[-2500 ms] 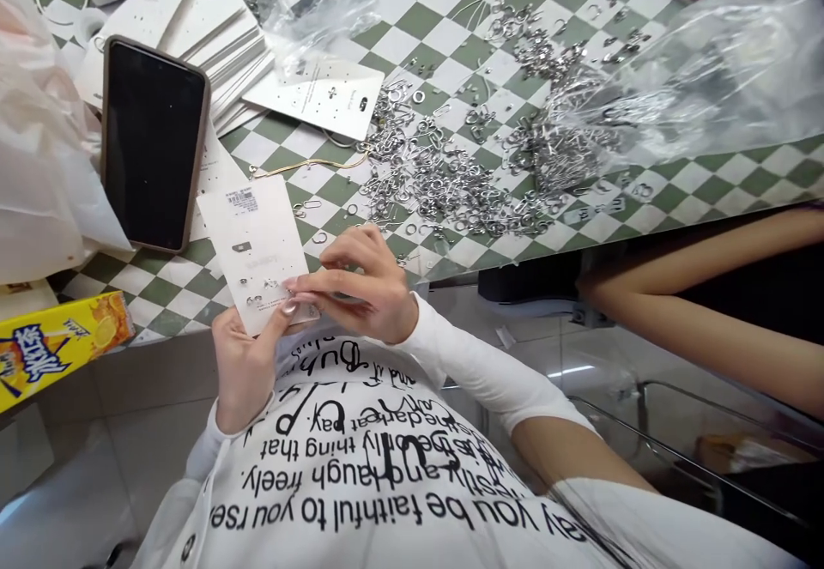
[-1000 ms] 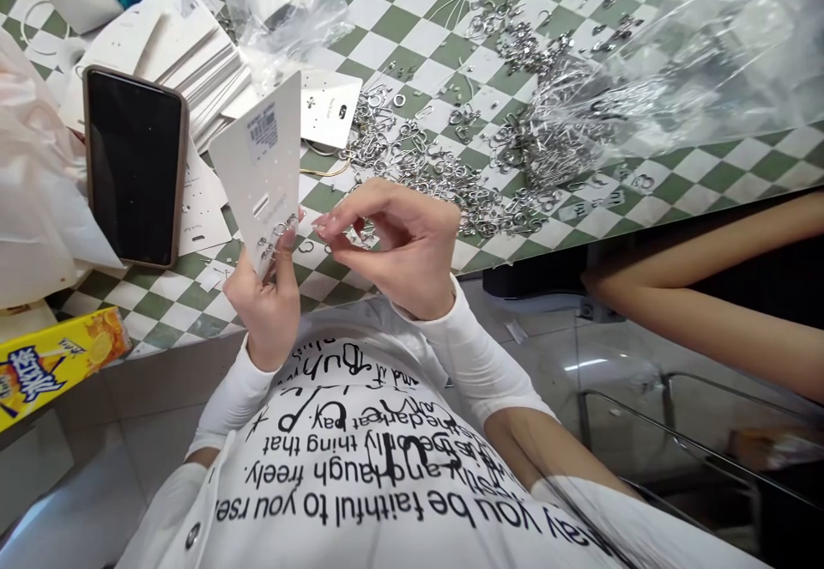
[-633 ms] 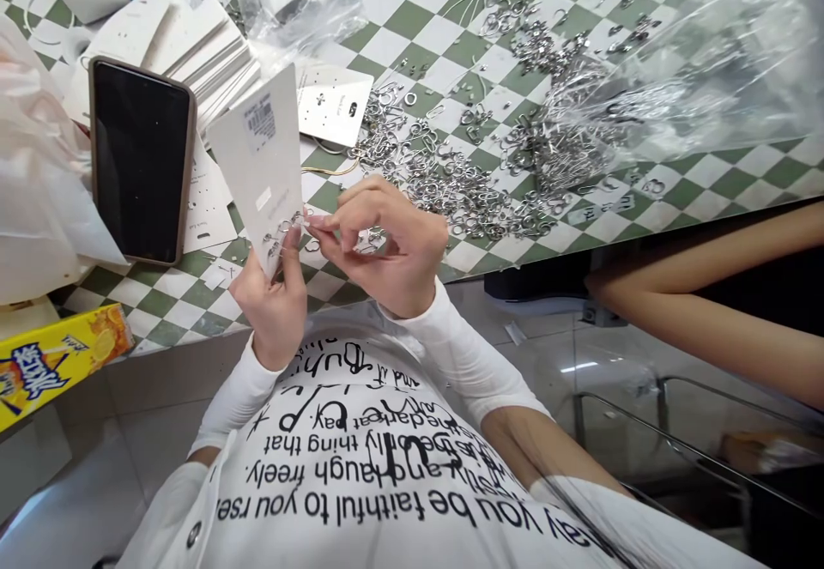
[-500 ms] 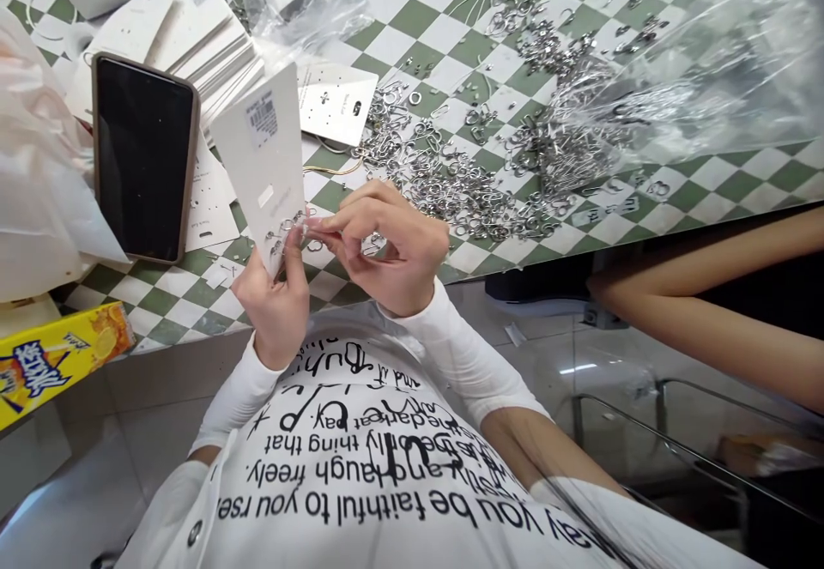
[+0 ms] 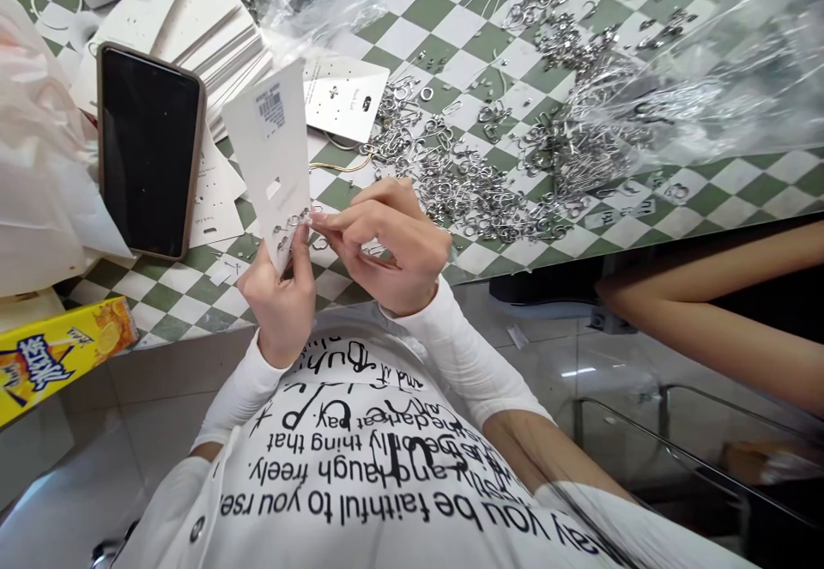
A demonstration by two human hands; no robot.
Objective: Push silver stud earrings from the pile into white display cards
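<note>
The left hand [image 5: 275,307] grips the white earring card [image 5: 270,144] more upright than before, while the right hand [image 5: 392,247] has closed in, pinching a tiny metal piece [image 5: 312,218] (its shape is too small to tell) at the card's edge, above the checkered tabletop [image 5: 412,37] beside heaped silver rings [image 5: 463,191].

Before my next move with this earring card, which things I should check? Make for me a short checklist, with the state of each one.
1. Left hand on the white earring card: ok, thumb and fingers hold the card up.
2. Right hand at the card's lower part: ok, its fingertips are right by the small metal pieces.
3. What those fingertips pinch: cannot tell, too small to see.
4. Whether each metal piece is fastened to the card: cannot tell.
5. Black phone: ok, lies apart from both hands.
6. Loose silver rings: not ok, spread widely, partly under a clear plastic bag.
</note>
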